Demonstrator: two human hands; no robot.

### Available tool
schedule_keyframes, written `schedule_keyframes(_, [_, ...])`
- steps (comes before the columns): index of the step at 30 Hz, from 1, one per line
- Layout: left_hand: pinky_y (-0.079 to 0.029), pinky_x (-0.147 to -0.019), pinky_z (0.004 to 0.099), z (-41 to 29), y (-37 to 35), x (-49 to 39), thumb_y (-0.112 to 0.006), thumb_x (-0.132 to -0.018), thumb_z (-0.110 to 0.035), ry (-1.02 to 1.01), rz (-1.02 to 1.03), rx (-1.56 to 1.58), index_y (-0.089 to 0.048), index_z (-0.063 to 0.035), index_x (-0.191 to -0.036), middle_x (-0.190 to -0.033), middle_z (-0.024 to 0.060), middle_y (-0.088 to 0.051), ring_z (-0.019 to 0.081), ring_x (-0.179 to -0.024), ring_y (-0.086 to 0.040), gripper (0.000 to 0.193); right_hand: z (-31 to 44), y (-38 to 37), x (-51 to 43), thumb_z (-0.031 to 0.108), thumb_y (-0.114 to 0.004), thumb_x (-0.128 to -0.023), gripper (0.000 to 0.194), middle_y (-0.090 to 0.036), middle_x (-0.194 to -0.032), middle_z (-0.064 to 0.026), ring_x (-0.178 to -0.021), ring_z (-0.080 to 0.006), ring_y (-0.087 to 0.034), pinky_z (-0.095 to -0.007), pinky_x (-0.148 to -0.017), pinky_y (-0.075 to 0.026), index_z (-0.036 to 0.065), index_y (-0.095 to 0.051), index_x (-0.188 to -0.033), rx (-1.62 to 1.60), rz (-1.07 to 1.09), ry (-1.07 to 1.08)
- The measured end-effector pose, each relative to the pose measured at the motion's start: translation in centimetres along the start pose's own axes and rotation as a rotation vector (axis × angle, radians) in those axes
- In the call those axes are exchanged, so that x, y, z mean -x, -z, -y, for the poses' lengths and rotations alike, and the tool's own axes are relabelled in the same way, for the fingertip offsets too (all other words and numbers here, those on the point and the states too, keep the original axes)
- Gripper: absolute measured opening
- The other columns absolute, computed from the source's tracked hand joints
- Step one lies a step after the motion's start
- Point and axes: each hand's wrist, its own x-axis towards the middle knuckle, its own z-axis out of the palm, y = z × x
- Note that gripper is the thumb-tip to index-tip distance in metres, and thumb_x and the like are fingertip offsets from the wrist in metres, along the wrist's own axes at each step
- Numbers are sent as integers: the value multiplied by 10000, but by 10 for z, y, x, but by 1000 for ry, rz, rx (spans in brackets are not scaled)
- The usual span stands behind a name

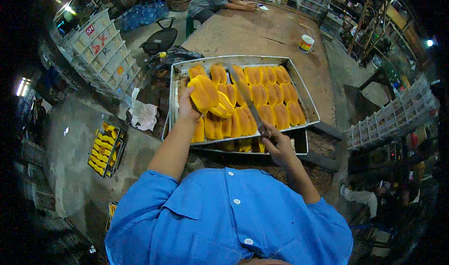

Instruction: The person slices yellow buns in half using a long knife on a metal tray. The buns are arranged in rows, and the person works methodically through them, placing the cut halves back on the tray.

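My left hand grips a yellow bread bun with a browned top, raised over the left part of a metal baking tray. Just below it a second bun shows its bright yellow side; whether my fingers also hold that one is hidden. Rows of similar buns fill much of the tray. In my right hand, at the tray's near edge, is the handle of a long knife. Its slightly blurred blade slants up and left above the buns.
Another tray sits beneath the first. On the wooden table stands a tin; a person leans at its far end. Stacked crates rise at left and right. Trays of bread lie on the floor at left.
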Motion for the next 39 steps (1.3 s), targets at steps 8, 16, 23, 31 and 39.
schedule_keyframes(8, [-476, -947, 431, -32, -1, 4, -581, -659, -151, 120, 204, -301, -496, 13, -1244, -1169, 170, -597, 321, -1046, -605, 614, 75, -48, -83, -44, -557, -849, 469, -645, -1069, -120, -948, -207, -643, -289, -804, -500, 52, -494, -1304, 140, -32, 405])
schedule_keyframes(16, [-468, -953, 427, -101, -5, 5, -627, -565, -147, -124, 315, -46, -450, -38, -1301, -1194, 131, -568, 305, -1073, -574, 765, 90, -74, -88, 33, -601, -820, 579, -658, -1015, -157, -807, -337, -654, -393, -658, -542, 151, -439, -1363, 338, 26, 588])
schedule_keyframes(23, [-464, -956, 418, -95, -16, 9, -641, -558, -134, -88, 487, -90, -412, -53, -1327, -1183, 126, -565, 302, -1067, -573, 806, 97, -80, -105, -25, -584, -818, 532, -663, -946, -166, -764, -301, -660, -379, -657, -532, 55, -469, -1331, 365, -43, 631])
schedule_keyframes(31, [-397, -1036, 393, -75, -31, 32, -633, -565, -114, -50, 470, -250, -393, -61, -1358, -1239, 111, -549, 287, -1153, -530, 829, 96, -62, -75, -35, -584, -822, 520, -642, -875, -152, -736, -289, -633, -351, -654, -505, 43, -473, -1325, 268, -44, 659])
schedule_keyframes(39, [-446, -970, 443, -106, -38, 46, -602, -557, -90, -345, 506, 49, -443, -54, -1305, -1167, 140, -569, 316, -1075, -567, 766, 22, -23, -8, -41, -581, -781, 611, -662, -998, -160, -826, -316, -664, -366, -721, -544, 139, -459, -1351, 305, 127, 620])
